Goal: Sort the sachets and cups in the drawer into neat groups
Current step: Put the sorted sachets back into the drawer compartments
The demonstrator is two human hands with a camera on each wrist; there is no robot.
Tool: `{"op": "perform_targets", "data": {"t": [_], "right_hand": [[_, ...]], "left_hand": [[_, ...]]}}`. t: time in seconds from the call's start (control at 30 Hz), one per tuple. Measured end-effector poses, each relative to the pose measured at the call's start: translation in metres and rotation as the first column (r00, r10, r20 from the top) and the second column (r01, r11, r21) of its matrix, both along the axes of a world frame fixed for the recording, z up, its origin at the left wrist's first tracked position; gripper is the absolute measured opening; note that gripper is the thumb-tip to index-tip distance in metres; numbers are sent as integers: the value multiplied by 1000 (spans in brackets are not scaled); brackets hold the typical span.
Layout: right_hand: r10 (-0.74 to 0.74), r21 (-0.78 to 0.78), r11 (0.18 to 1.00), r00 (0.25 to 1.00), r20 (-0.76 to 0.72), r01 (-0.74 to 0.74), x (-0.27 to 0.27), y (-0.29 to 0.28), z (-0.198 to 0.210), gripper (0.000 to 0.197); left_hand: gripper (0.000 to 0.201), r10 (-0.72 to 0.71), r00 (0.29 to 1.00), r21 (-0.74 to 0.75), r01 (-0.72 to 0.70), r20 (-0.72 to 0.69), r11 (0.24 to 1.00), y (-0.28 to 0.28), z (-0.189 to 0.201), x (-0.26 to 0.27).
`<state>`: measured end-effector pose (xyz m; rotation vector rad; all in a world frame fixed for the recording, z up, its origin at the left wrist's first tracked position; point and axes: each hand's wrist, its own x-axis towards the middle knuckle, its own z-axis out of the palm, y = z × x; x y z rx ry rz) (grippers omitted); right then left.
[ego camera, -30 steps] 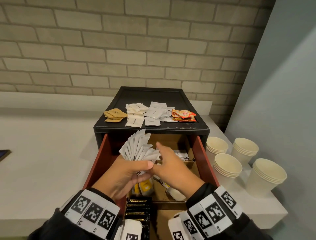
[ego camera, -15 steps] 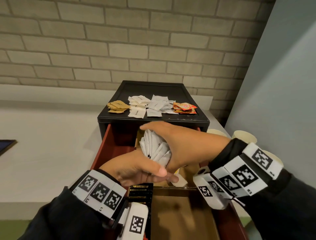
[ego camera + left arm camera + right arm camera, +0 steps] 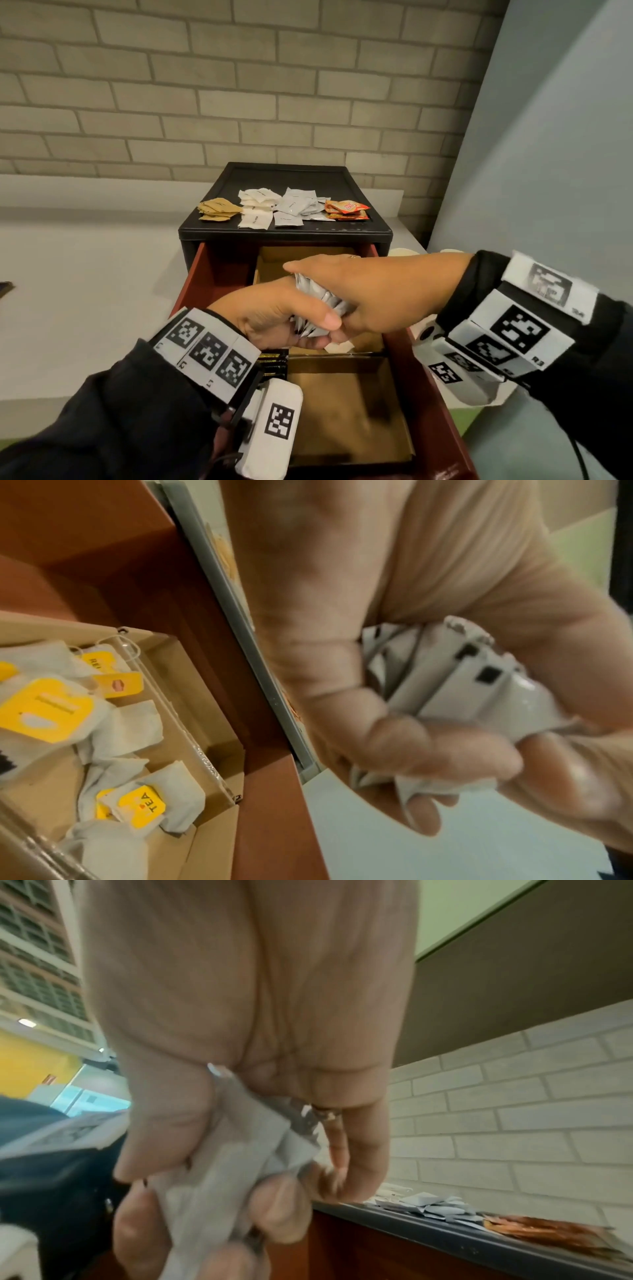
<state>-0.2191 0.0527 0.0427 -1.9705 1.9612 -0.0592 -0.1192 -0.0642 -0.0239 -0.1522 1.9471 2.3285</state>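
I log: my left hand [image 3: 274, 317] and right hand [image 3: 370, 294], both grips closed around one white sachet bundle [image 3: 317, 305] above the open drawer [image 3: 442, 411]. Cabinet top [image 3: 363, 228]: brown sachets [image 3: 217, 209], white sachets [image 3: 274, 207], orange sachets [image 3: 346, 210].

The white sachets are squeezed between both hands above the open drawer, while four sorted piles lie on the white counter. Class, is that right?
One slip: the four piles lie on the black cabinet's top, as the head view shows. Both hands, left and right, do squeeze the white sachets above the drawer.
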Motion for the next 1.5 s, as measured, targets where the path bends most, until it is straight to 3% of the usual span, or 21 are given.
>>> {"op": "perform_targets", "data": {"t": [0.1,0.2,0.33,0.57,0.63,0.77,0.87,1.03,1.23,1.5], "right_hand": [[-13,52,999,1000,10,13,-6,15,4,92],[-70,-21,997,997,28,71,-11,30,-2,91],[-124,-217,969,992,8,123,-12,45,-13,70],[-134,-323,933,986,103,161,-22,50,-30,47],[-166,-306,933,980,108,191,-25,50,-38,44],[-222,-226,944,970,100,240,-28,53,-51,45],[-259,-194,944,963,68,268,-26,53,-59,53],[-280,-190,942,960,15,278,-22,51,-72,68],[-334,-188,924,942,21,332,-21,54,-79,81],[-364,-147,919,931,34,365,-22,57,-81,102]], "left_hand": [[33,-52,999,-17,52,3,999,8,6,-5],[32,-94,996,-9,94,-1,996,19,10,-14],[39,-20,1000,107,21,-10,994,29,9,-26],[48,-73,991,61,66,111,996,39,0,-38],[55,-73,982,7,73,175,997,36,-2,-38],[61,36,944,-255,51,328,966,30,-6,-34],[47,73,926,-348,65,370,935,32,-14,-31],[30,51,951,-398,80,306,914,42,-22,-33],[24,-61,946,-392,190,319,900,46,-28,-39],[19,7,959,-573,164,284,803,50,-27,-48]]}}
